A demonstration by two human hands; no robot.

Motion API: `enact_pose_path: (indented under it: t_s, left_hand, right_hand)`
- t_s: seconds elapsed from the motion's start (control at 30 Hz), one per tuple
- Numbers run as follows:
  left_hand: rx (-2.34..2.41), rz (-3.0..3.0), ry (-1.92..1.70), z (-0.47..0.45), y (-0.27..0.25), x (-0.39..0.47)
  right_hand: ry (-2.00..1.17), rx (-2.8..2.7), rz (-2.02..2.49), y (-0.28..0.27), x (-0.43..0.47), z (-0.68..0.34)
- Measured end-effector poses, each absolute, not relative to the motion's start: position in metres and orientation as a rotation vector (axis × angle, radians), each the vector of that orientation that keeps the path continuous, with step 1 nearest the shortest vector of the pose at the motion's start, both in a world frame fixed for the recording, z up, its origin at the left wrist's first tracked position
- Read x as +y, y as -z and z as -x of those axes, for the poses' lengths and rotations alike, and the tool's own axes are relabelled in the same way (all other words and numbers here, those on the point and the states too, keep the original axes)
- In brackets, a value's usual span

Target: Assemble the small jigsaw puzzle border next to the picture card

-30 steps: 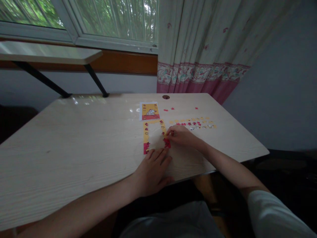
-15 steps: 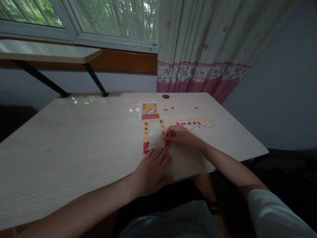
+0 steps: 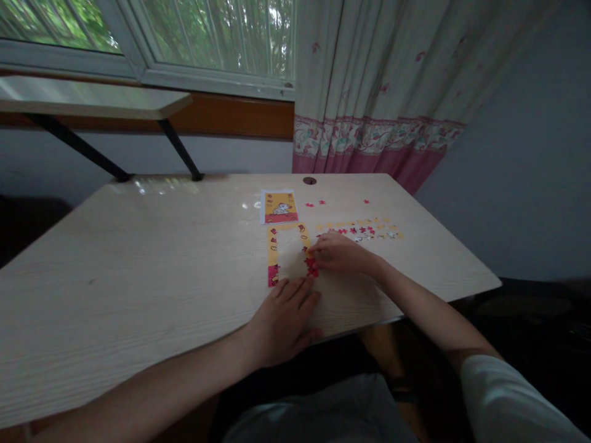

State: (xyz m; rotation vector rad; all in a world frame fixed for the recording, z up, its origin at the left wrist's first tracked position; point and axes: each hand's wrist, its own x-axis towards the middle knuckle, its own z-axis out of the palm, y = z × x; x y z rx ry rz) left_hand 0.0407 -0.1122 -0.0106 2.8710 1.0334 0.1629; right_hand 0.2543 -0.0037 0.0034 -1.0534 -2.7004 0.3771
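A jigsaw puzzle border (image 3: 272,255), yellow above and red below, lies on the table with bare wood showing inside it. My left hand (image 3: 281,320) rests flat, its fingers stretched over the border's lower edge. At the border's right side my right hand (image 3: 339,252) has its thumb and fingertips closed together on a puzzle piece, largely covered by the fingers. Red pieces (image 3: 312,267) of the border's lower right corner lie just below those fingertips. Behind the border is a reference picture (image 3: 281,208) of a white animal on yellow and red.
Rows of loose yellow, red and white puzzle pieces (image 3: 362,230) lie right of the border. A few red pieces (image 3: 322,202) sit farther back, near a round cable hole (image 3: 309,181). A raised shelf (image 3: 106,101) stands at the back left; a curtain (image 3: 373,98) hangs behind the table.
My right hand has shifted slightly, its fingers tilting at the border's right side, and more of the red corner pieces shows. The left hand stays in place.
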Motion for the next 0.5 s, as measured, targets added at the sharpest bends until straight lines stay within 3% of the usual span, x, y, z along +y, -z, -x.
enact_pose_path:
  t_s: [0.3, 0.5]
  left_hand:
    - [0.951, -2.886, -0.284, -0.038, 0.010, -0.109]
    - [0.972, -2.801, -0.519, -0.003, -0.003, -0.058]
  right_hand:
    - [-0.349, -2.716, 1.034, -0.008, -0.008, -0.254]
    - [-0.361, -2.605, 1.000, -0.003, 0.016, -0.266]
